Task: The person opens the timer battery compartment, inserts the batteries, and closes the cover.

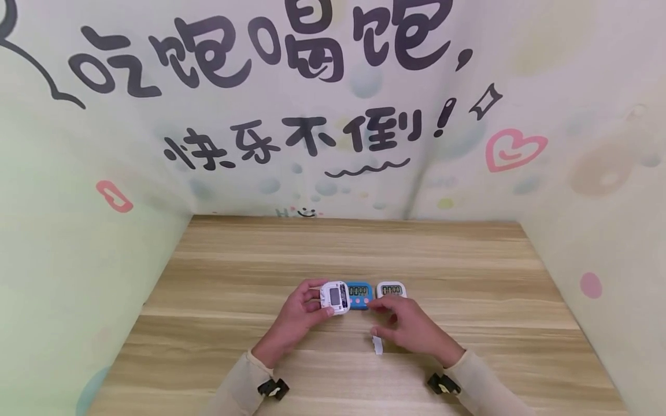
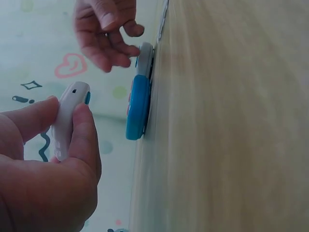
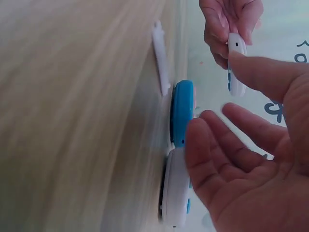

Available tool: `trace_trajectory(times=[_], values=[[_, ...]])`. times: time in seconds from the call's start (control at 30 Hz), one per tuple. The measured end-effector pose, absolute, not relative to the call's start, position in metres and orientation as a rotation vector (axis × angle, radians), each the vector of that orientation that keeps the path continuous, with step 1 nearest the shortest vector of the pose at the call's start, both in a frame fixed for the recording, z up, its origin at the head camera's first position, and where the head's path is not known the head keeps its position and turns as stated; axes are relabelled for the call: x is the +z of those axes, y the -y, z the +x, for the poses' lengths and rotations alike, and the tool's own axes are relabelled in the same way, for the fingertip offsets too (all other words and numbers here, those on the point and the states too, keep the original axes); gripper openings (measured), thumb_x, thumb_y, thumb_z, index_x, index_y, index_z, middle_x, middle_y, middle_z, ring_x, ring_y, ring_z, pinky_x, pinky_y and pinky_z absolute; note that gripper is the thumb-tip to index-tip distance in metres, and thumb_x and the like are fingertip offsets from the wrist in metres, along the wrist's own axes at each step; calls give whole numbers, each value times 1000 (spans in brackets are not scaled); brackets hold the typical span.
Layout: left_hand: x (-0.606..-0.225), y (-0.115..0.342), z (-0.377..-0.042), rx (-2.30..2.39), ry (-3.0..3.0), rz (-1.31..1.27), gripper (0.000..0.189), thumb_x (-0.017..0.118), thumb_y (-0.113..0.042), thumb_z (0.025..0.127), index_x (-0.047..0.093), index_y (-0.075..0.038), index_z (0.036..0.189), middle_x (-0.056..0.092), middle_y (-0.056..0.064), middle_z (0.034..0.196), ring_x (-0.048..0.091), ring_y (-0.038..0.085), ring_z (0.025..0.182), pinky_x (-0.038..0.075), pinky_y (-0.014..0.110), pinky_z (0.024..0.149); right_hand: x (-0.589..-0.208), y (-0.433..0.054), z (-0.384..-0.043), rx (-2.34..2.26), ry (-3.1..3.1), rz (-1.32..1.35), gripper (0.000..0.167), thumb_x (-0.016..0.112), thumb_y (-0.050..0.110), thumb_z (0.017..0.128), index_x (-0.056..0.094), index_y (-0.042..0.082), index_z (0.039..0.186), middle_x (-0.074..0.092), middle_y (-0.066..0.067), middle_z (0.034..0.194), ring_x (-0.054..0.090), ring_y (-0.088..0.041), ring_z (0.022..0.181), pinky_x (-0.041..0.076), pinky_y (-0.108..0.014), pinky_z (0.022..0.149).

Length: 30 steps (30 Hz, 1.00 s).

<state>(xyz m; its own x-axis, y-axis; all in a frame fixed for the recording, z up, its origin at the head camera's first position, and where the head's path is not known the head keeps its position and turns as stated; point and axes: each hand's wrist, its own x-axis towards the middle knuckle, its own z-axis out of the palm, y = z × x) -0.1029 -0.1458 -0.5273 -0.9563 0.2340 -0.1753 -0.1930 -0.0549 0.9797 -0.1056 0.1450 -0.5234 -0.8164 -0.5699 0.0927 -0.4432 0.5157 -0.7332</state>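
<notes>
My left hand [image 1: 295, 318] grips a white digital timer [image 1: 330, 297] by its edges, between thumb and fingers. Its back faces up, and the battery compartment shows uncovered. A blue digital timer [image 1: 359, 292] with pink buttons lies on the table, partly behind the held one. Right of it lies another white timer [image 1: 391, 288], its lower part hidden by my right hand [image 1: 411, 326]. That hand hovers over the timers with loosely bent fingers and nothing in its grasp, as the right wrist view shows. Below its thumb, a small white battery cover [image 1: 377, 345] lies on the wood.
The wood-grain table [image 1: 234, 260] is bounded by a printed back wall [image 1: 250, 190] and side walls on the left [image 1: 62, 260] and right [image 1: 588, 231]. Dark wrist mounts [image 1: 273, 389] sit on both sleeves.
</notes>
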Motion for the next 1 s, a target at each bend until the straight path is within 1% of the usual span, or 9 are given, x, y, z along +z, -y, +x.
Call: trace_trajectory(times=[0.1, 0.17, 0.27, 0.4, 0.5, 0.7, 0.8, 0.9, 1.0], values=[[-528, 149, -103, 2091, -1932, 23, 66, 78, 6, 89, 52, -5, 148, 65, 21, 125, 70, 21, 105, 63, 26, 87, -526, -147, -104, -1021, -2636, -888, 48, 89, 30, 87, 72, 9, 127, 70, 0, 114, 61, -14, 96, 56, -26, 84], [-528, 150, -103, 2091, -1931, 20, 66, 78, 6, 88, 51, -4, 148, 65, 21, 125, 70, 20, 104, 63, 25, 87, -527, -147, -102, -929, -2642, -888, 52, 91, 34, 84, 72, 11, 127, 66, 4, 109, 57, -10, 94, 53, -26, 83], [-527, 150, -103, 2092, -1925, 24, 66, 78, 6, 88, 51, -4, 148, 65, 20, 124, 70, 20, 103, 63, 25, 87, -526, -147, -100, -858, -2619, -852, 58, 94, 36, 79, 71, 13, 127, 61, 6, 105, 55, -11, 93, 52, -26, 82], [-525, 149, -103, 2086, -1910, 34, 66, 78, 6, 88, 50, -4, 148, 65, 19, 125, 70, 20, 104, 63, 26, 87, -526, -145, -99, -828, -2602, -803, 61, 97, 36, 75, 70, 14, 125, 60, 6, 109, 56, -11, 98, 55, -31, 89], [-525, 148, -102, 2074, -1909, 45, 66, 78, 4, 89, 50, -4, 148, 64, 20, 127, 70, 21, 106, 64, 27, 88, -526, -144, -97, -793, -2607, -797, 56, 97, 36, 75, 70, 16, 120, 59, 7, 112, 55, -10, 99, 55, -31, 91], [-524, 148, -101, 2059, -1928, 63, 66, 80, -1, 90, 50, -7, 149, 64, 20, 128, 70, 22, 109, 64, 27, 88, -525, -140, -95, -762, -2623, -824, 46, 96, 31, 76, 67, 18, 110, 57, 9, 106, 51, -9, 93, 51, -29, 84], [-525, 147, -102, 2056, -1928, 64, 66, 80, -1, 90, 50, -7, 149, 64, 20, 128, 69, 22, 108, 64, 26, 88, -524, -140, -96, -799, -2587, -821, 45, 95, 26, 78, 64, 18, 110, 57, 10, 101, 51, -9, 90, 50, -27, 80], [-525, 146, -102, 2055, -1915, 67, 66, 79, 1, 90, 50, -5, 149, 64, 22, 128, 69, 21, 107, 63, 27, 88, -525, -141, -96, -872, -2508, -828, 44, 92, 20, 82, 61, 20, 111, 59, 9, 94, 54, -8, 85, 50, -24, 74], [-526, 145, -102, 2058, -1902, 70, 66, 78, 3, 90, 49, -3, 149, 63, 22, 128, 69, 20, 106, 63, 26, 88, -525, -143, -98, -966, -2430, -875, 39, 88, 13, 86, 61, 20, 112, 61, 8, 87, 56, -6, 78, 51, -21, 68]])
